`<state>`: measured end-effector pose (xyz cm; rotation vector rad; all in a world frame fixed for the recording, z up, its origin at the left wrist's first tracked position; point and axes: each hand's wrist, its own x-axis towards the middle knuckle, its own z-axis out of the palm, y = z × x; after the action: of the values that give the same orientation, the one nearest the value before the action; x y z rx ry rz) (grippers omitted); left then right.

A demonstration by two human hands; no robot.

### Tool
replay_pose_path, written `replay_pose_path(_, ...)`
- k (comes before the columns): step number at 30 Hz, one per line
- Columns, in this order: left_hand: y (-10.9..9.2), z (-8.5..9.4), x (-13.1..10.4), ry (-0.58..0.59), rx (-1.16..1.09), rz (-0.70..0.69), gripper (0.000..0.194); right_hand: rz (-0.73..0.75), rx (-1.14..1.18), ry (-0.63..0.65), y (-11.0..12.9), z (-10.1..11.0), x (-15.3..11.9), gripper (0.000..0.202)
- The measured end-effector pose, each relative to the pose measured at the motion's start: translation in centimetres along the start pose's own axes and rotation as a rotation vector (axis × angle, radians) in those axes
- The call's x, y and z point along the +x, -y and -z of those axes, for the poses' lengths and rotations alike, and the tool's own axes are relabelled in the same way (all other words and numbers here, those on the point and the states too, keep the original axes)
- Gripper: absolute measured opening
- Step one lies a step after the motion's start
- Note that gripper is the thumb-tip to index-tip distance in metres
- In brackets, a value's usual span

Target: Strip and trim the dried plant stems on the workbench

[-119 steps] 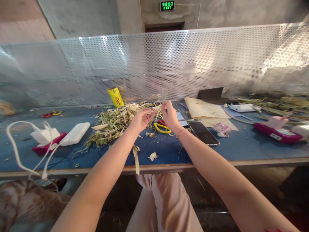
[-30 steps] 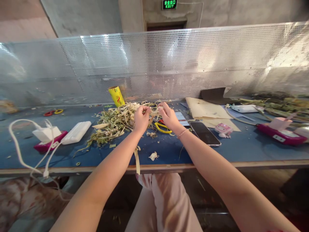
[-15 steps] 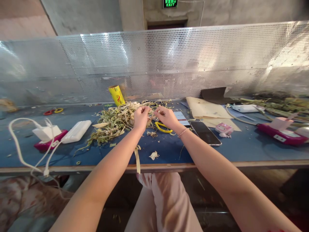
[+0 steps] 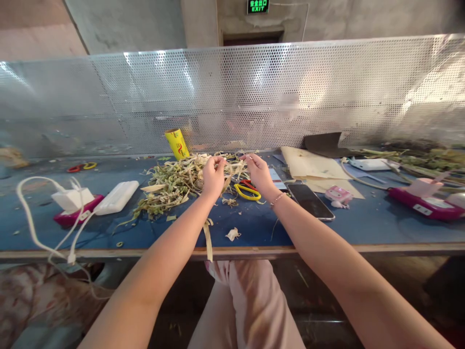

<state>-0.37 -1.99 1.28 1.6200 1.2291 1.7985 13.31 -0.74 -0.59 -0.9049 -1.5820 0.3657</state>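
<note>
A loose heap of dried green and straw-coloured plant strips (image 4: 169, 182) lies left of centre on the blue table. At its right edge my left hand (image 4: 213, 177) is closed, thumb against fingers, with something pale and too small to name at the tips. My right hand (image 4: 258, 173) is also pinched, a short way to the right, on something I cannot make out. Pale strips show between and behind the two hands. Scissors with yellow and red handles (image 4: 248, 196) lie just below my right hand, their blades not visible.
Left of the heap are a white power bank (image 4: 118, 197), a magenta power strip (image 4: 67, 219) and white cables. A yellow tube (image 4: 177, 144) leans behind it. Rightward lie a phone (image 4: 311, 201), a pink case (image 4: 338, 195) and brown paper (image 4: 308, 164). A perforated metal screen (image 4: 240, 92) stands behind.
My hands have moved slightly apart and a little upward. More of the scissors' red handle shows now. The whole view has shifted slightly.
</note>
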Motion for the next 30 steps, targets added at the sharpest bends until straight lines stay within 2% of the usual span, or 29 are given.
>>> replay_pose_path(3,-0.1,-0.1,0.0,0.042,-0.016,0.015,0.008,-0.069,0.042,-0.124,0.2,0.3,0.2,0.033)
replay_pose_path(7,0.5,-0.1,0.4,0.070,-0.044,0.075,0.011,-0.059,0.016,-0.158,0.2,0.7,0.4,0.035)
replay_pose_path(14,1.4,0.1,1.3,-0.005,-0.028,0.084,0.014,-0.035,0.019,-0.197,0.8,1.0,0.2,0.042)
replay_pose_path(17,1.1,0.4,1.3,-0.017,0.037,0.009,0.012,0.005,-0.082,-0.095,0.9,1.0,-0.1,0.041)
replay_pose_path(23,0.7,1.0,1.1,-0.038,0.203,-0.261,0.006,-0.035,-0.430,0.128,1.1,0.9,-0.5,0.041)
replay_pose_path(25,0.9,1.0,1.1,-0.033,0.226,-0.309,0.005,0.004,-0.499,0.124,1.2,0.8,-0.6,0.040)
replay_pose_path(30,1.5,0.7,1.1,0.032,0.264,-0.387,0.004,0.081,-0.487,0.043,1.4,0.7,-0.7,0.034)
